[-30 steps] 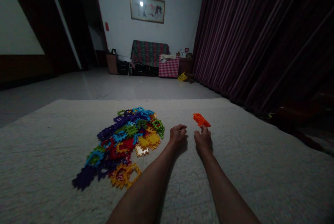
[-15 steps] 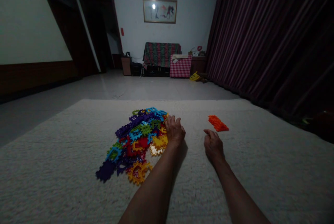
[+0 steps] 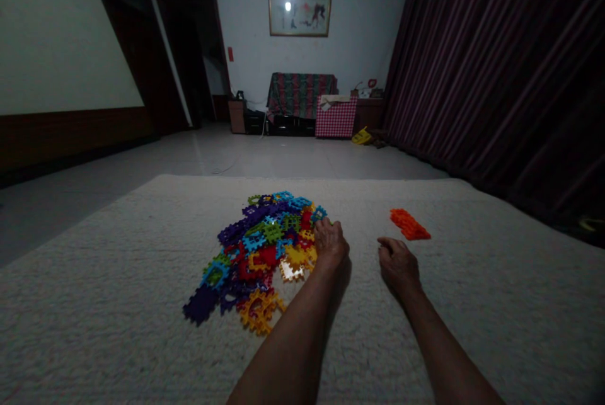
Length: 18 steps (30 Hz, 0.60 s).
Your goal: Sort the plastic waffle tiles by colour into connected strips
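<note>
A heap of plastic interlocking pieces with toothed edges (image 3: 271, 232) in purple, blue, green, red and yellow lies on a pale fleecy mat (image 3: 118, 254). My left hand (image 3: 331, 244) is at the heap's right side, fingers bent down. A blue toothed piece (image 3: 319, 213) shows just past its fingertips; what lies under the fingers is hidden. My right hand (image 3: 399, 266) rests low over the mat, fingers curled and the index finger and thumb close together, nothing visible in them. Beyond it lies a joined cluster of orange pieces (image 3: 409, 224), apart from the hand.
Past the mat's far edge is a tiled floor (image 3: 283, 159) with a thin cable. Against the back wall stand a cloth-draped piece of furniture (image 3: 302, 95) and a red-checked cloth (image 3: 336, 118). A yellow object (image 3: 362, 136) sits nearby. Dark purple curtains (image 3: 463, 65) hang along the right.
The whole view has shifted slightly. My left hand has drawn back a little toward me, fingers more bent, and the blue piece beyond its fingertips has come into sight. My right hand barely moves.
</note>
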Available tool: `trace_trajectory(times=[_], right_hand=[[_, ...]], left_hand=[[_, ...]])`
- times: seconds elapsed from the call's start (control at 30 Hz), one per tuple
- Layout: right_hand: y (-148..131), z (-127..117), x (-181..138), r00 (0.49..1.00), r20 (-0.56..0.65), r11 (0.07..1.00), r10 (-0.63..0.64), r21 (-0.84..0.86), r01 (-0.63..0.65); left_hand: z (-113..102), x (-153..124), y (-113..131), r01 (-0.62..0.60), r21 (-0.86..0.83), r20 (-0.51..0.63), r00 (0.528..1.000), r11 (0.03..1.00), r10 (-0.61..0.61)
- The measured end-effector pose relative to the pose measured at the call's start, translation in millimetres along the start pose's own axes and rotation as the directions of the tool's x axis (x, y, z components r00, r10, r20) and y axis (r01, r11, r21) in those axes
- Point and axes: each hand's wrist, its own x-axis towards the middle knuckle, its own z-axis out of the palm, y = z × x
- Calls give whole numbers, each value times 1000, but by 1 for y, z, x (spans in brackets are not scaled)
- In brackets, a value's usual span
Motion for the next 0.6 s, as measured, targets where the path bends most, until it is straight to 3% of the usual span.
trace_trajectory(times=[0.17, 0.4, 0.6], right_hand=[[1, 1, 2, 1000, 16, 1000, 17, -19, -16], [4, 1, 4, 999, 19, 999, 32, -32, -32], [5, 2, 5, 1000, -3, 1000, 3, -14, -3]], left_hand=[[-1, 0, 3, -15, -34, -31, 999, 999, 14], [2, 14, -2, -115, -23, 31, 993, 993, 116], [-1, 9, 3, -61, -4, 18, 998, 998, 62]])
